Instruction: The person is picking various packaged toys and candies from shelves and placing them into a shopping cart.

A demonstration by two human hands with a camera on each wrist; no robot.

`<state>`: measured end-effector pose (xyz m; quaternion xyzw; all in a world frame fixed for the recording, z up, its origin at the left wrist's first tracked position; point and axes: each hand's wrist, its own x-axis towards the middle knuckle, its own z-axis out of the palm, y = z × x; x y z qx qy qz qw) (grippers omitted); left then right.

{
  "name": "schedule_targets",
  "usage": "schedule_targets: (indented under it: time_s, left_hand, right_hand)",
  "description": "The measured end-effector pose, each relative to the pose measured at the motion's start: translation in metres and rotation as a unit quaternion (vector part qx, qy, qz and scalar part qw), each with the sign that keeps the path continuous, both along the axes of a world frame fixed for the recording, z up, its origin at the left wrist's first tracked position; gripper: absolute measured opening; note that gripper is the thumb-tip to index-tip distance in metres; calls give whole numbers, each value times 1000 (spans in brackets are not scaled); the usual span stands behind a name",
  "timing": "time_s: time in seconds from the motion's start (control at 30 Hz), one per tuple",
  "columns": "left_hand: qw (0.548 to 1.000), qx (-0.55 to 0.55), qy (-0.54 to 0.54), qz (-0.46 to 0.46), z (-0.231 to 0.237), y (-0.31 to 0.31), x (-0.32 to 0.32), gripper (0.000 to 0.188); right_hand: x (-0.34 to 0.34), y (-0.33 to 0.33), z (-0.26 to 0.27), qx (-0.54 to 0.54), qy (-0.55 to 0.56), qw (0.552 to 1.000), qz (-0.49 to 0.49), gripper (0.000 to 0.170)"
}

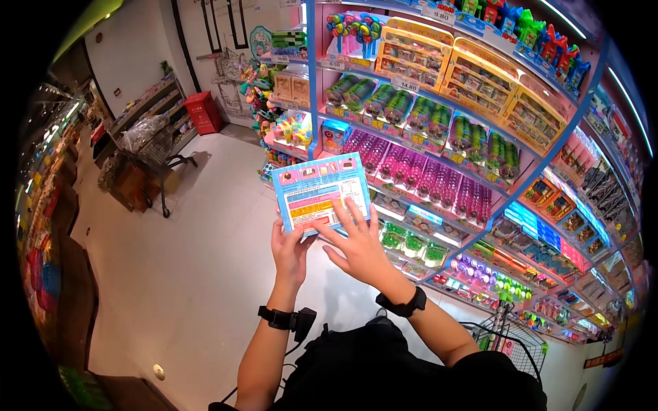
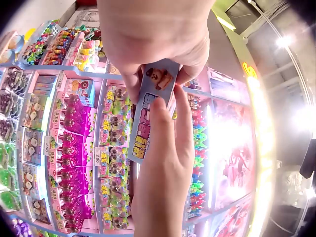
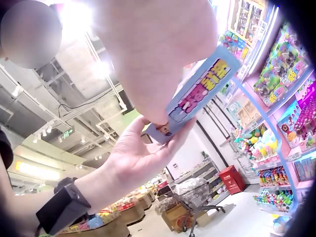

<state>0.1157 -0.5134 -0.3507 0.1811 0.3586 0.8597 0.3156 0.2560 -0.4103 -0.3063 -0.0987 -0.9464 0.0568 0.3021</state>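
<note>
A light-blue cardboard box (image 1: 321, 193) with printed text and small pictures on its face is held up in front of the body. My left hand (image 1: 289, 253) grips its lower left corner, thumb on the printed face and the other fingers behind. The right hand (image 1: 358, 248) lies over the box's lower right part, its fairly straight fingers touching the face and its thumb apart. From the left wrist view, the box's narrow side (image 2: 150, 108) carries colourful lettering and a brown cartoon figure. In the right wrist view, the left hand (image 3: 143, 155) supports the box's lower end.
Shop shelves (image 1: 418, 147) packed with small toys rise ahead and to the right. A wire shopping basket (image 1: 517, 342) is near my right side. Further off at left are a cart (image 1: 154, 147), cardboard boxes (image 1: 130, 181) and a red bin (image 1: 203, 113).
</note>
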Motion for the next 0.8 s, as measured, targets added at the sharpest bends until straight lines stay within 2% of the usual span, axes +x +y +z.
schedule_targets:
  time_s: [0.2, 0.33, 0.37, 0.5, 0.6, 0.73, 0.8]
  left_hand:
    - [999, 1, 50, 12, 17, 8, -4, 40]
    - [998, -1, 57, -1, 33, 10, -6, 43]
    - [998, -7, 62, -4, 35, 11, -6, 44]
    - [998, 4, 46, -40, 35, 13, -6, 49]
    - [995, 3, 57, -77, 44, 10, -6, 49]
    - [991, -12, 83, -105, 44, 9, -8, 51]
    - [988, -19, 97, -116, 44, 8, -10, 53]
  right_hand:
    - [14, 33, 8, 17, 48, 995, -84, 55]
    - [16, 41, 15, 0, 53, 995, -81, 66]
    - [16, 41, 17, -2, 59, 995, -81, 74]
    - [12, 44, 26, -55, 124, 990, -40, 80]
    - [-1, 53, 30, -17, 177, 983, -32, 77]
    - [0, 47, 42, 98, 148, 980, -94, 76]
    - [-4, 46, 39, 111, 125, 980, -106, 77]
